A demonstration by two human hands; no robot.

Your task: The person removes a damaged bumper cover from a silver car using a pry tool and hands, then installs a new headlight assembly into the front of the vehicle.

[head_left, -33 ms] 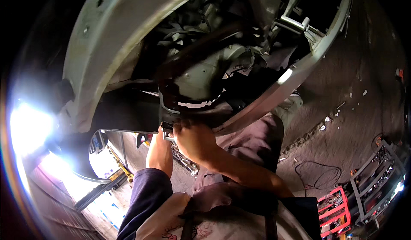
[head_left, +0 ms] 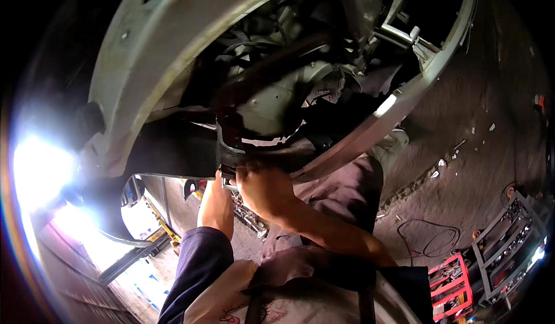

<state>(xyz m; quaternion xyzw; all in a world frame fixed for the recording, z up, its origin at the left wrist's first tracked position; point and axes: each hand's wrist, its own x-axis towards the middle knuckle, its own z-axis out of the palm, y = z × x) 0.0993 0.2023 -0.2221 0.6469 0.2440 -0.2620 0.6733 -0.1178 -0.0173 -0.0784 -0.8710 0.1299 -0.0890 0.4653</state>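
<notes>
My right hand [head_left: 260,185] is closed, its fingers curled over the dark lower end of a bracket [head_left: 228,139] under the car's front. What sits inside its grip is hidden. Close on its left, my left hand [head_left: 215,194] reaches up to the same spot, and its fingers disappear behind the dark lower edge. A small bright metal piece [head_left: 228,185] shows between the two hands. Above them curves the pale fender [head_left: 136,63]. The long light front body rail [head_left: 370,118] slants up to the right. Shadowed engine-bay parts [head_left: 263,101] lie behind.
A red tool tray [head_left: 454,286] and a grey metal rack [head_left: 509,249] stand at lower right. A black cable [head_left: 430,237] is coiled on the floor, with white scraps [head_left: 442,163] farther up. Tools [head_left: 251,223] lie below my hands. Strong light glares at left.
The car body sits very slightly farther right in the picture. Both hands keep the same place on the bracket.
</notes>
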